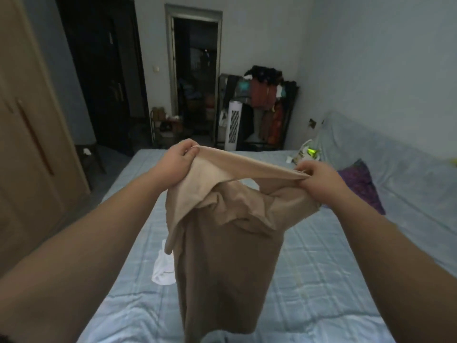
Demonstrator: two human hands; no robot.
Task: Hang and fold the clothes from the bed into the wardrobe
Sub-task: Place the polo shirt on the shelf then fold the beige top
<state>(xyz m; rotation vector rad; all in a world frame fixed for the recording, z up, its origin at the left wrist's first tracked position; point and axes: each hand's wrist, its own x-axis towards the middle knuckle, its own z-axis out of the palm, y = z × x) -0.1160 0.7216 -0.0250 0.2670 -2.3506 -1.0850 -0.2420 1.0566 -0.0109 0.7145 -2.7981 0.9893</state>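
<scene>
A beige garment (227, 243) hangs in the air over the bed (309, 268), its top edge stretched between both hands. My left hand (179, 160) grips the left end of that edge with curled fingers. My right hand (319, 179) pinches the right end. The cloth drops down towards the bottom of the view. A white garment (162, 267) lies crumpled on the blue checked sheet, partly hidden behind the beige one. A purple cloth (361, 184) lies on the bed at the right. The wooden wardrobe (29, 144) stands at the left with its doors closed.
A clothes rack (267, 105) full of garments and a white tower fan (233, 125) stand beyond the bed's far end. A plastic bag (305, 153) sits at the bed's far right corner. A dark doorway (195, 78) opens straight ahead. A stool (90, 157) stands beside the wardrobe.
</scene>
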